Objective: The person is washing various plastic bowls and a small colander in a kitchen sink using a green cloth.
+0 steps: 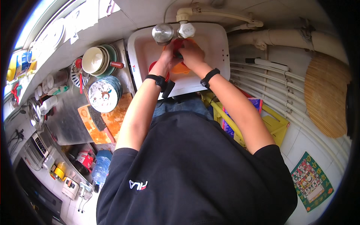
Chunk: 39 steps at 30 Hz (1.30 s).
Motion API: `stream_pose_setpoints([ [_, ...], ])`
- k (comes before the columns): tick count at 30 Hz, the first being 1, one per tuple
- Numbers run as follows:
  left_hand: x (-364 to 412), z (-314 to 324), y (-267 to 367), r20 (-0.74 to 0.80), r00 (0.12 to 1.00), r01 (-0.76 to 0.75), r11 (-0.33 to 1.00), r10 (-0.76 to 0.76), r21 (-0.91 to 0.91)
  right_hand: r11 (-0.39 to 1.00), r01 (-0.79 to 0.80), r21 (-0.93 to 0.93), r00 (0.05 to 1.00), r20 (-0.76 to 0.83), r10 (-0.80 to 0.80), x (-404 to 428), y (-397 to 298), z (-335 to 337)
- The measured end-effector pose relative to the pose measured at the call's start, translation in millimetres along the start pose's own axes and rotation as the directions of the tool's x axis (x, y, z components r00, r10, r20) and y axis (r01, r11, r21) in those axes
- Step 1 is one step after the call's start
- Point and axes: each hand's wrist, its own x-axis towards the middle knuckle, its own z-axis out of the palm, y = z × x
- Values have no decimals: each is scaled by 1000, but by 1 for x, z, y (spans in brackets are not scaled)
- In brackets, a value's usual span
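Observation:
Over the white sink, my left hand and my right hand are close together below the tap. Between them they grip a red object, seemingly a bowl or cup, mostly covered by my fingers. Just below my hands, an orange plastic piece sits in the basin, its shape partly hidden. Beside my left wrist is a red round-rimmed container, half behind the forearm. Above the hands are a round metal fitting and a white valve knob.
Left of the sink stand stacked bowls and a stack of patterned plates. A cleaver lies on an orange-brown cutting board. At right, white pipes run along the wall past a yellow folding frame and a round wooden board.

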Motion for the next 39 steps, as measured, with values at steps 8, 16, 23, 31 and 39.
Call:
stream_pose_setpoints([
  [8, -8, -1, -20, -25, 996, -81, 997, 80, -14, 983, -106, 148, 980, -154, 129, 1, -23, 1],
  [16, -15, -16, -17, -67, 998, 1, 996, -7, -93, 938, 313, 148, 935, 123, -332, 1, 13, 15],
  [23, -13, -24, -28, -7, 988, -151, 972, 153, -179, 976, -138, 171, 984, -85, 154, 0, -32, 25],
  [31, -29, 5, -35, -175, 865, -379, 841, 470, 386, 473, -586, 658, 679, 80, 729, 10, -24, 42],
  [39, -27, -1, -27, -153, 926, -256, 871, 346, 419, 587, -383, 713, 862, 49, 504, 5, -20, 38],
])
